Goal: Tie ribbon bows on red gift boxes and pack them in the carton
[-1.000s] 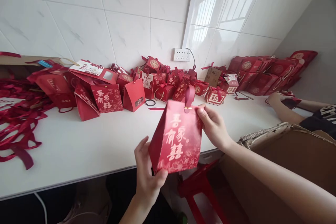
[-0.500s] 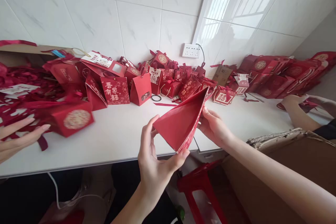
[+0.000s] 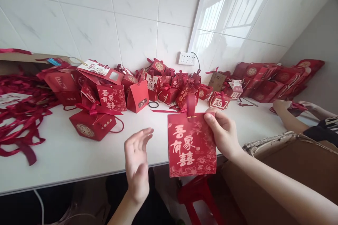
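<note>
A red printed gift bag with pale characters, flowers and a ribbon loop at its top hangs upright over the table's front edge, facing me. My right hand pinches its upper right corner. To the left of the bag, my left hand is raised with fingers apart, touching nothing. A red box with a bow and gold emblem sits on the white table beyond my left hand. A similar printed bag stands behind that box.
Red ribbons are heaped at left. Many red boxes line the tiled wall, with a stack at right. Another person's hands work at far right. A cardboard box and a red stool are in front.
The bag has turned upright to show its printed face. My left hand has let go and moved left. The person's hand at far left is gone, and the bow box there stands nearer the middle.
</note>
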Action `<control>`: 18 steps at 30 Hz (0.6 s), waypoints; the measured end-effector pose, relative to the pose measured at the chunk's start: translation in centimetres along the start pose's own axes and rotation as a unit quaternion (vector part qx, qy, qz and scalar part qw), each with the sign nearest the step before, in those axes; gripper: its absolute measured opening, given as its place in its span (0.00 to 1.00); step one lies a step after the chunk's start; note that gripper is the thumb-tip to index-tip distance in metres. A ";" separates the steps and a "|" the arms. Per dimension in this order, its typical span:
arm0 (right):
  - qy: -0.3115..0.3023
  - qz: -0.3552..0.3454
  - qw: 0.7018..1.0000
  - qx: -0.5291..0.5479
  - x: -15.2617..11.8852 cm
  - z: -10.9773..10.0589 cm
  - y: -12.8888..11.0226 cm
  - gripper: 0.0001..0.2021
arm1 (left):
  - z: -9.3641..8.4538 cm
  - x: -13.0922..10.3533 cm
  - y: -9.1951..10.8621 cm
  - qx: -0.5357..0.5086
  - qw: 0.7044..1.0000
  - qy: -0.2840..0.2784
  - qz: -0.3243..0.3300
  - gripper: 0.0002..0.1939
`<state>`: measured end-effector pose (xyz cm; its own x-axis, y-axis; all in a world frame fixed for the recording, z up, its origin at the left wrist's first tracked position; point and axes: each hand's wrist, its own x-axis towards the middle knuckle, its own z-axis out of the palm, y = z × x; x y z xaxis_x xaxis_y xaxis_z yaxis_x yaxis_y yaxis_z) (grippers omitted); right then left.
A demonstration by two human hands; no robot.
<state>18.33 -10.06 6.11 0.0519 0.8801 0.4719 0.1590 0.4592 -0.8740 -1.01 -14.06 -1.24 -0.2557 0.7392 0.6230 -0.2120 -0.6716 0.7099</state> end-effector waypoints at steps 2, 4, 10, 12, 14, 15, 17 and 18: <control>-0.022 -0.019 0.999 -0.040 -0.6 0.3 -0.9 0.18 | 0.3 1.4 1.0 0.044 0.999 -0.028 -0.015 0.17; -0.043 -0.009 0.998 -0.041 -1.2 0.6 -1.4 0.18 | 1.0 3.1 2.4 0.103 0.990 -0.092 -0.026 0.18; -0.088 0.045 0.995 0.001 -1.9 0.8 -2.3 0.15 | 2.4 6.8 5.3 0.242 0.930 -0.277 0.012 0.14; -0.092 0.046 0.995 0.013 -2.0 0.8 -2.6 0.15 | 2.4 7.2 5.5 0.249 0.923 -0.292 0.008 0.13; -0.094 0.048 0.994 0.021 -2.1 0.8 -2.9 0.15 | 2.3 7.3 5.6 0.254 0.923 -0.289 0.008 0.15; -0.095 0.049 0.994 0.023 -2.1 0.9 -2.9 0.15 | 2.3 7.3 5.6 0.258 0.923 -0.286 0.009 0.16; -0.098 0.051 0.994 0.028 -2.2 0.9 -2.9 0.15 | 2.3 7.2 5.6 0.268 0.920 -0.287 0.011 0.18; -0.099 0.051 0.993 0.031 -2.2 0.9 -2.9 0.15 | 2.4 7.2 5.6 0.271 0.918 -0.289 0.011 0.19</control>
<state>16.86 -13.23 7.46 -0.1320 0.9261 0.3535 0.1012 0.3674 -0.9245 -1.80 -12.42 8.00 0.3215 0.7336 0.5988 0.3272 -0.6794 0.6567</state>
